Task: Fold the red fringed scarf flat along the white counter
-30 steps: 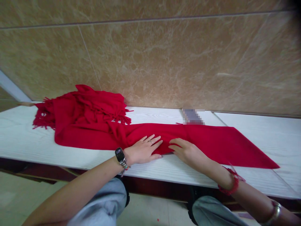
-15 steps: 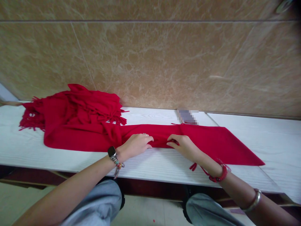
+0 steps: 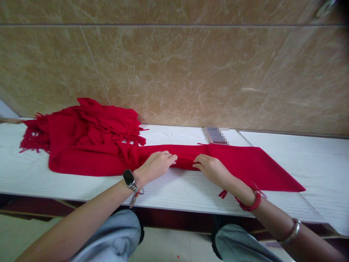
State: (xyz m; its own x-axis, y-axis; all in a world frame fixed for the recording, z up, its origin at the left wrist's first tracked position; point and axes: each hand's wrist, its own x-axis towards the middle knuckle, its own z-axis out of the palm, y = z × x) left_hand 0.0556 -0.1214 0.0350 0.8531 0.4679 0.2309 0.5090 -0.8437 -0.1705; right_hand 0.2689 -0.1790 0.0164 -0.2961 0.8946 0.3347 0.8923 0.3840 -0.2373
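A long red scarf (image 3: 89,160) with fringed ends lies along the white bench top, bunched in a heap at the left and flat in a folded strip toward the right, where it ends in a slanted point. My left hand (image 3: 158,164), below a smartwatch and beaded bracelet, pinches the strip's near edge around its middle. A short way to the right, my right hand (image 3: 209,167) grips that same edge between thumb and fingers. Both hands are closed on the cloth, and the palms hide some of it.
A pixelated phone-like object (image 3: 216,135) lies on the white bench top (image 3: 275,145) behind the scarf. Brown marbled tiles (image 3: 174,72) rise along the far side. My knees in grey trousers (image 3: 114,236) are below the front edge.
Both hands' fingers have closed from looser, parted pinches onto the scarf's near edge. The cloth between them sits slightly higher off the near side; the rest looks the same.
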